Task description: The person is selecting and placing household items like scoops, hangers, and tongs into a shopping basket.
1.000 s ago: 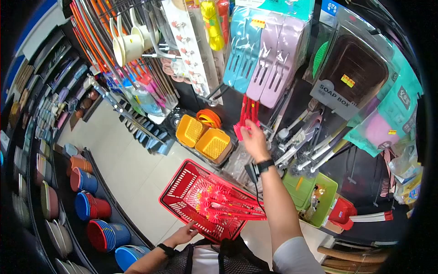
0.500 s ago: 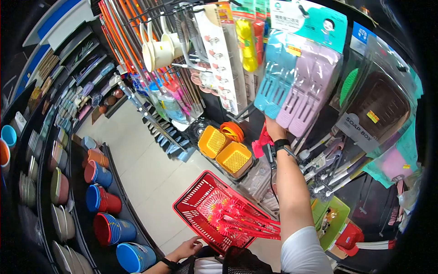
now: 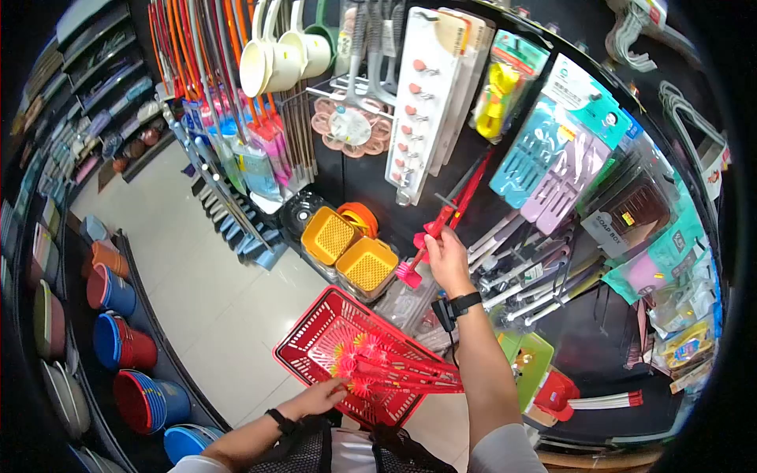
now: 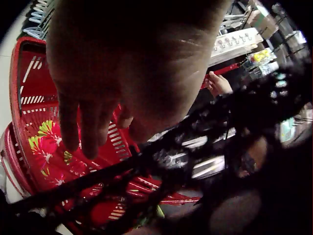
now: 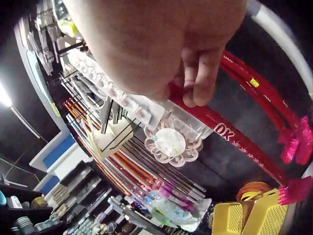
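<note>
My right hand (image 3: 451,264) grips a long red brush, its fingers curled round the handle (image 5: 239,142), which has white "OK" lettering in the right wrist view. The bristle end points down. Other red brushes (image 5: 266,100) hang beside it from a hook. Below, a red basket (image 3: 302,319) holds several red brushes with bright pink and yellow-green heads (image 3: 359,363). My left hand (image 3: 319,396) is at the basket's near side, over its edge. In the left wrist view that hand (image 4: 132,63) has its fingers loosely extended above the brushes, holding nothing visible.
Yellow baskets (image 3: 368,266) stand beyond the red basket. Blue and lilac packs (image 3: 564,181), a brown soap box (image 3: 631,209) and long-handled brushes (image 3: 520,272) hang at the right. Buckets (image 3: 150,400) line the left shelf. A green bin (image 3: 524,359) stands at the lower right.
The head view has shifted. My right hand has come out from beneath the blue and lilac packs, with a red brush in its grip. My left hand has moved further over the basket's edge.
</note>
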The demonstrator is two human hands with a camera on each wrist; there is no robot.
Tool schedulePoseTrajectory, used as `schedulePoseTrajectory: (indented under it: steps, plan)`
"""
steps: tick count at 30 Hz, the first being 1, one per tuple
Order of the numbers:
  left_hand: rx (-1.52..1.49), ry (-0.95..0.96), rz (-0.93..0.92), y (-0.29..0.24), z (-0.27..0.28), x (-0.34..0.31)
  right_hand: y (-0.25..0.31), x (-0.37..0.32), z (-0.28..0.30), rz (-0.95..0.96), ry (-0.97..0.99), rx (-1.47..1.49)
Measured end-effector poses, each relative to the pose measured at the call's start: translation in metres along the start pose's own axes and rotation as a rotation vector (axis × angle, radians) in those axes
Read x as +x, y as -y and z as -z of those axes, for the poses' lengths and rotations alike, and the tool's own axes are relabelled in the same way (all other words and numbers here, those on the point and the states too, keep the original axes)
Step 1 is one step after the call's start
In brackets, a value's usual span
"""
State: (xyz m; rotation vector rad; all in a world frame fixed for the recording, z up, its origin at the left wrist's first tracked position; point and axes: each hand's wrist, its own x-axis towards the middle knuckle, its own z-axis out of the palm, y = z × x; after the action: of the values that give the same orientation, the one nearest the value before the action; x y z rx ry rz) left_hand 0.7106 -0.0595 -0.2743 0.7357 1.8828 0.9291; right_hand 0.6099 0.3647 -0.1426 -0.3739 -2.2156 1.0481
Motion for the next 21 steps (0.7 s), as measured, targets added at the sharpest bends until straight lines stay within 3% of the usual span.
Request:
schedulePoseTrajectory:
  steps: [1, 3, 5, 9, 12, 13, 16, 19, 20, 21]
  plan:
    - [-0.029, -0.003, -0.103, 0.000, 0.005, 0.004, 0.009, -0.008, -0.001, -0.003, 0.002, 0.006]
    - [0.057, -0.017, -0.120, -0.004, 0.021, 0.009, 0.043, -0.022, 0.007, -0.011, 0.016, -0.056]
    - [-0.086, -0.006, -0.129, -0.024, 0.036, 0.011, 0.061, -0.035, 0.011, -0.081, 0.049, -0.080]
    - [-0.190, -0.004, -0.261, -0.023, 0.056, 0.019, 0.118, -0.069, 0.017, 0.063, -0.002, -0.151]
    - [-0.292, -0.052, -0.325, -0.036, 0.067, 0.018, 0.157, -0.111, 0.024, 0.023, 0.016, -0.206]
    - [-0.279, -0.074, -0.372, -0.037, 0.068, 0.019, 0.189, -0.123, 0.025, -0.175, 0.030, -0.012]
    - [-0.337, -0.064, -0.320, -0.052, 0.079, 0.017, 0.192, -0.167, 0.019, -0.044, -0.061, -0.036]
    - [-0.331, -0.055, -0.310, -0.049, 0.076, 0.019, 0.198, -0.215, 0.016, -0.321, -0.033, 0.131]
    - [-0.358, -0.042, -0.301, -0.042, 0.073, 0.024, 0.191, -0.228, 0.006, -0.302, -0.085, 0.235]
    - [-0.384, -0.029, -0.292, -0.037, 0.070, 0.026, 0.183, -0.242, 0.008, -0.377, 0.001, 0.238]
